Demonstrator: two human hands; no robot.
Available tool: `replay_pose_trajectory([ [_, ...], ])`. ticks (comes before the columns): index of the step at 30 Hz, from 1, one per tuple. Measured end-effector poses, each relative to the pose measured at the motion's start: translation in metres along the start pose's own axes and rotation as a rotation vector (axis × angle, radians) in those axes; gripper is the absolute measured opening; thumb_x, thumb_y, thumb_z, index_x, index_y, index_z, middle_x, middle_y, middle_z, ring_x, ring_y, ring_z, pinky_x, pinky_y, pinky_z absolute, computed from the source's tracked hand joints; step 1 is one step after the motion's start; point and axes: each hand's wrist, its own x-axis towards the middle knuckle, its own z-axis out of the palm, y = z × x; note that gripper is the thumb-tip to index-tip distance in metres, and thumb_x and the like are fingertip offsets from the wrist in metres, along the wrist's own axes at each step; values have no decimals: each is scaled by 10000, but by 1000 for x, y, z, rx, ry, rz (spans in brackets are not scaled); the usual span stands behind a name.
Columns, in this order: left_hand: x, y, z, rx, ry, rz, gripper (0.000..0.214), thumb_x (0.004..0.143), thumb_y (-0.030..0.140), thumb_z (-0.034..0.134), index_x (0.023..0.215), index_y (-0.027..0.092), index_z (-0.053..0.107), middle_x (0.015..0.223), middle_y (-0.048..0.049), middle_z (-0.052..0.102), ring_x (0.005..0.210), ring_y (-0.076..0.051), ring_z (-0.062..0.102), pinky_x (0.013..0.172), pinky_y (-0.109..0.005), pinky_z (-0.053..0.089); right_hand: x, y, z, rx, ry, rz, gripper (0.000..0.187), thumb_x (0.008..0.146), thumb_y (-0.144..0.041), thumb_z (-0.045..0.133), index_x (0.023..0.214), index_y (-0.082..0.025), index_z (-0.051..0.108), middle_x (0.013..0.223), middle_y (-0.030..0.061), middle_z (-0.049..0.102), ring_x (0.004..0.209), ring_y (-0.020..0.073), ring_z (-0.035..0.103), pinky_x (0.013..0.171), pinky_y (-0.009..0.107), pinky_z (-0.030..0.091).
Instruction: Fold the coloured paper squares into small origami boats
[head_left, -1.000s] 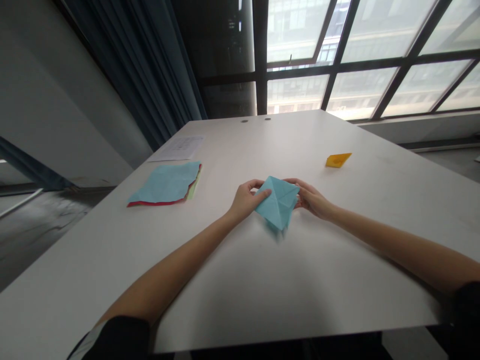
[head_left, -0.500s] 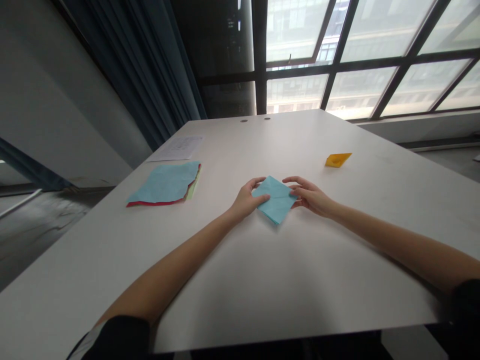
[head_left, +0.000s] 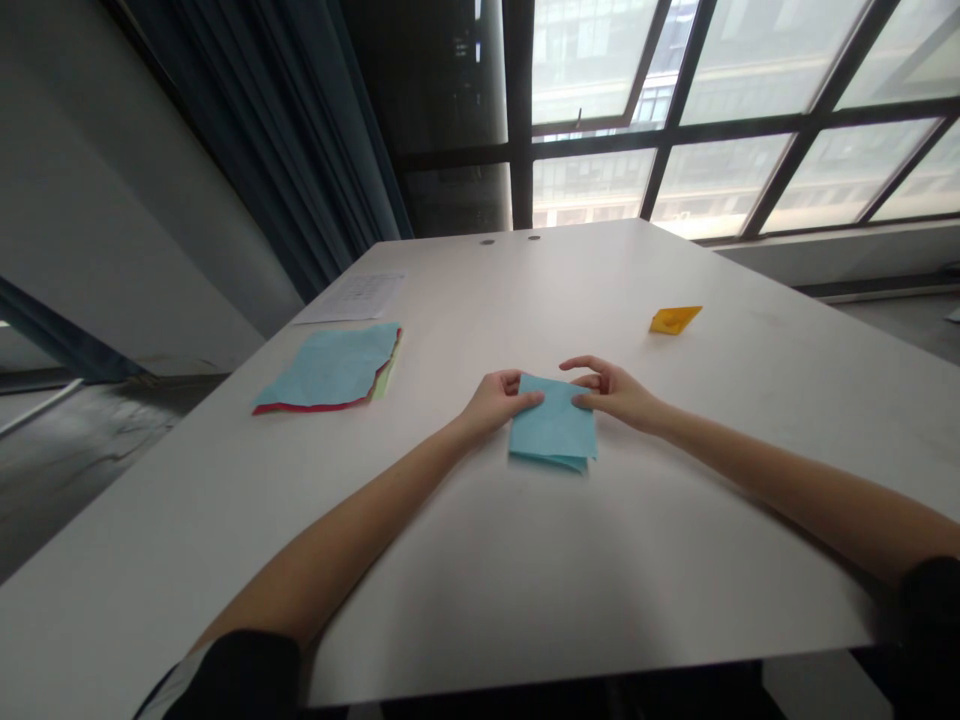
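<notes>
A folded light-blue paper square (head_left: 553,428) lies flat on the white table (head_left: 480,560) in front of me. My left hand (head_left: 496,398) pinches its upper left corner between thumb and fingers. At the upper right corner my right hand (head_left: 611,391) grips the paper with thumb and lower fingers, while the index finger sticks out above it. Both forearms reach in from the near edge.
A stack of coloured paper sheets (head_left: 334,368), blue on top with red and green edges, sits at the left. A white printed sheet (head_left: 356,297) lies behind it. A small orange folded paper piece (head_left: 675,319) rests at the right. Windows and a dark curtain stand beyond the table.
The blue paper was raised and opened into a diamond shape; it now lies flat, turned square to me and a bit nearer. Both hands stayed at its top corners.
</notes>
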Motion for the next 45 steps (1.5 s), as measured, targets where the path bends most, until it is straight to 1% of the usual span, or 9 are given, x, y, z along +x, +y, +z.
replay_pose_trajectory([
  [8,4,0,-1,-114,274,84,353,523,344,761,760,150,584,762,-28,651,650,-131,582,605,-258,465,-3,1,4,55,-54,129,718,572,-274,773,1184,-216,400,696,-17,667,606,136,603,542,247,466],
  [12,4,-3,-3,9,374,16,183,563,262,666,618,167,520,561,30,538,506,-92,497,489,-211,390,2,7,-3,54,109,60,661,595,-267,749,1170,-206,429,618,-51,618,577,106,566,546,232,452],
  [18,-2,-5,-4,712,151,74,132,644,251,548,543,174,515,511,23,486,472,-106,439,481,-238,358,11,19,-19,49,304,-20,599,622,-305,713,1131,-197,416,552,-90,540,552,88,525,580,241,456],
  [23,-9,0,-5,1195,268,504,376,740,305,550,1087,161,530,1041,-94,558,959,-220,509,822,-359,434,14,29,-25,-203,180,-48,650,658,-313,673,1205,-205,337,508,-111,496,468,85,460,482,221,389],
  [27,-11,-3,0,1401,-74,661,324,811,318,506,1106,188,542,1205,-110,500,1141,-242,428,942,-390,372,15,35,-26,-394,169,-114,571,704,-314,621,1213,-230,375,652,-47,592,567,121,546,549,267,446],
  [29,-11,-7,3,1453,-220,655,313,855,319,443,1127,196,537,1255,-99,487,1175,-230,420,965,-384,356,14,34,-25,-496,233,-168,509,723,-303,596,1193,-234,413,883,26,639,739,155,592,648,308,482],
  [32,-11,-13,5,1512,-204,532,363,894,338,361,1208,203,482,1281,-91,485,1156,-213,456,946,-373,373,11,27,-22,-663,297,-246,404,747,-277,562,1139,-220,483,1103,82,589,910,195,576,728,352,488],
  [40,-12,-8,12,1642,102,312,381,864,453,386,1028,159,564,1074,-123,591,1014,-255,529,857,-403,401,4,23,-5,-943,96,-442,145,781,-174,517,837,-202,647,873,51,663,856,187,576,818,347,453],
  [45,-7,-12,11,1562,-15,304,452,888,430,325,1197,132,465,1324,-146,446,1249,-254,359,974,-423,331,5,26,-3,-1004,53,-473,148,785,-171,519,832,-190,658,853,52,673,826,184,581,804,330,451],
])
